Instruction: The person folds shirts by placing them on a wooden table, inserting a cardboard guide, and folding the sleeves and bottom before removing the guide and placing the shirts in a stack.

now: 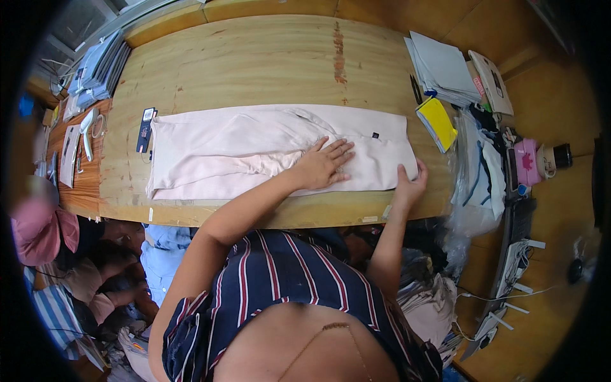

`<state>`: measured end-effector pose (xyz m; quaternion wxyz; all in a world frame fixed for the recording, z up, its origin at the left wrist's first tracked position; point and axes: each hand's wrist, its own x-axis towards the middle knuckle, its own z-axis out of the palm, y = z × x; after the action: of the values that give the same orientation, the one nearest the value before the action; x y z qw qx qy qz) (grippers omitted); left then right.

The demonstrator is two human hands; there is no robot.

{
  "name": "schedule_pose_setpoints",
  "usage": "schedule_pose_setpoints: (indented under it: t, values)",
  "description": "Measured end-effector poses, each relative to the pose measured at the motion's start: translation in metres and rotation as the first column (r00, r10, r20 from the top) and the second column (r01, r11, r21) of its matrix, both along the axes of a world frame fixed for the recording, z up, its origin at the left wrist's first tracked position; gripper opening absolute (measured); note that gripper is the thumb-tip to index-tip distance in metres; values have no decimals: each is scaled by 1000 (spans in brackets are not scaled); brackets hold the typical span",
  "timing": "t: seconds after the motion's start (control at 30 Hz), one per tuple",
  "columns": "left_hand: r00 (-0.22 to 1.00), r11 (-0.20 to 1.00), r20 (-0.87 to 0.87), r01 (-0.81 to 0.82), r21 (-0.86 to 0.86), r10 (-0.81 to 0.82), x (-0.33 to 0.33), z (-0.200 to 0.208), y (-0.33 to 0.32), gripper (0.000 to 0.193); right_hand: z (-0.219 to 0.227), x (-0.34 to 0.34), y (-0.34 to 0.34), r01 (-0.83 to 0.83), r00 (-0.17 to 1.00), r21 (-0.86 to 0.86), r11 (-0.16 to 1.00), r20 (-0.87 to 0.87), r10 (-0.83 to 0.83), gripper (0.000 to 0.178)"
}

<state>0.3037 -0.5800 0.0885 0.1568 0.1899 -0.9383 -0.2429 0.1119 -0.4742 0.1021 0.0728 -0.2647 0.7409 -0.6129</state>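
Note:
A pale pink folded garment (216, 143) lies lengthwise across the wooden table, with loose wrinkles along its middle. From its left end hangs a dark swing tag (146, 130) with a white label. My left hand (323, 164) rests flat on the cloth, fingers spread, right of the garment's centre. At the near right corner my right hand (412, 183) grips the edge, thumb on top; some of its fingers are hidden. A small black label (375, 135) shows on the cloth between the hands and the far edge.
Folded blue garments (98, 67) are stacked at the far left, above a white handheld tool (88, 130). White sheets (442, 70) and a yellow packet (436, 123) lie at the right. Another person in pink (41, 226) sits at the left. Clothes are piled below the table.

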Motion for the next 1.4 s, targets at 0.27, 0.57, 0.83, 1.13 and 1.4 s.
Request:
schedule_pose_setpoints:
  t: [0.27, 0.57, 0.83, 1.13, 1.4]
  values:
    - [737, 166, -53, -81, 983, 674, 24, 19, -55, 64, 19, 119, -34, -574, 249, 429, 698, -721, 647, 30]
    - [565, 109, -48, -76, 991, 824, 31, 31, -45, 66, -19, 82, 14, -251, 442, 568, 784, -653, 615, 38]
    - [749, 743, 114, -662, 99, 652, 40, 45, -16, 60, 22, 33, 1, -440, 539, 528, 727, -492, 683, 33]
    - [878, 858, 106, -421, -294, 467, 9, 10, 13, 62, 0, -5, -166, -562, 396, 621, 546, -377, 837, 22]
    - [871, 860, 74, -460, -220, 485, 0, -5, 32, 73, 15, 23, -145, -538, 305, 643, 545, -455, 837, 30]
